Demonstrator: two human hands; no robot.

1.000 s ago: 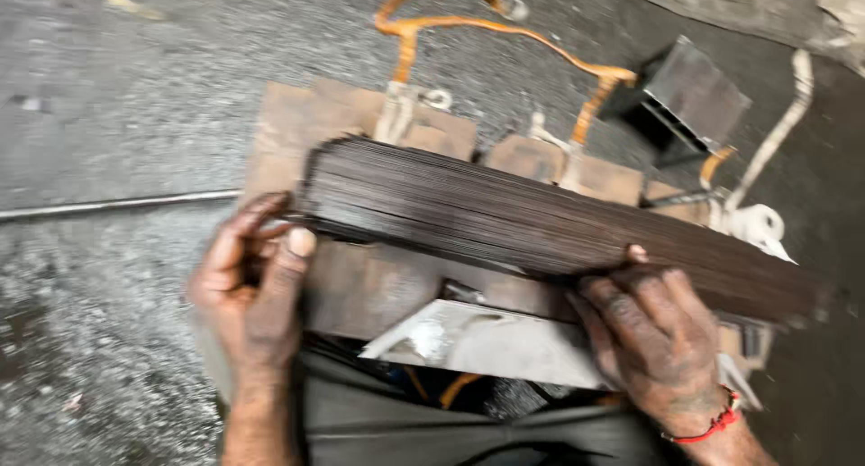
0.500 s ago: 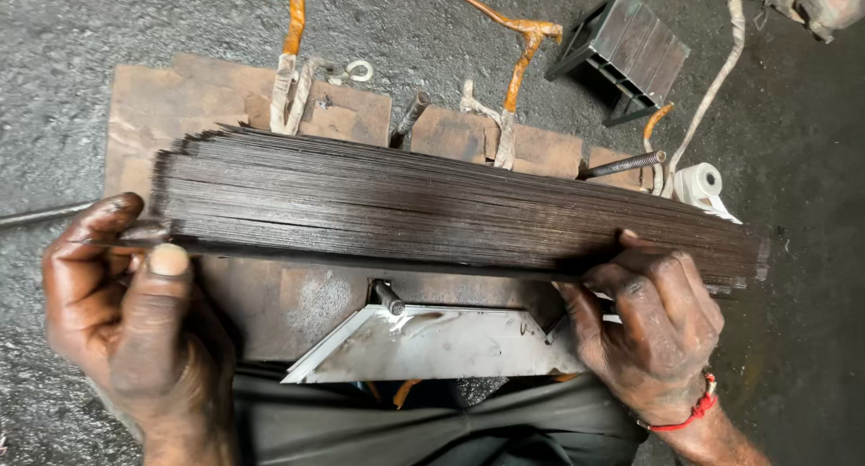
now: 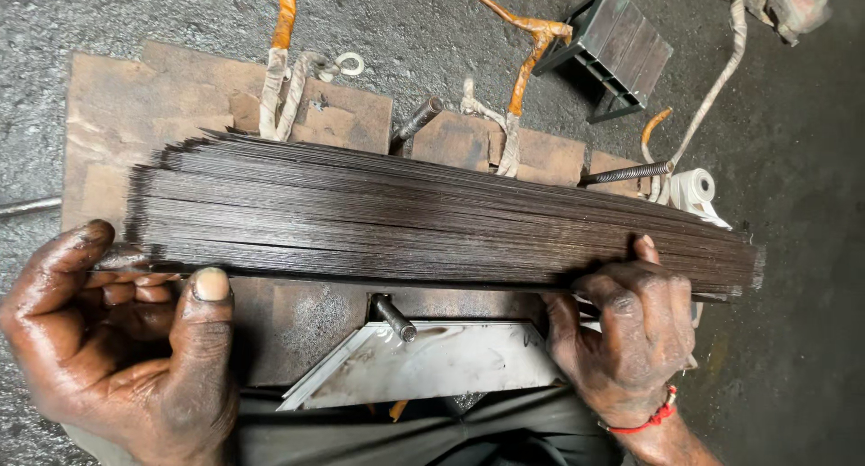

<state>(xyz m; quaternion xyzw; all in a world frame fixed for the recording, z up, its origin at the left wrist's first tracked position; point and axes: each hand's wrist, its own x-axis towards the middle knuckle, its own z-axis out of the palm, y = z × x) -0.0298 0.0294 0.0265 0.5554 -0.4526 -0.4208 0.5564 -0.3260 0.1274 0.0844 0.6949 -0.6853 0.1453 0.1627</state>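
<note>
Grease-blackened, the left hand (image 3: 122, 349) cups one end of a long stack of thin dark metal strips (image 3: 432, 218), thumb pressed up against its near edge, while the right hand (image 3: 631, 331) clamps over the other end, fingers curled on top. The stack lies flat across a rusty plate (image 3: 117, 132) on the gritty floor (image 3: 108, 24). It looks heavy and stiff as a bundle, yet the loose, oily sheets could slide apart, so gripping both ends seems soundest. Orange-sleeved wires (image 3: 532, 42), bolts (image 3: 414, 119), a dark bracket (image 3: 617, 47) and a pale triangular plate (image 3: 432, 362) crowd close around it.
</note>
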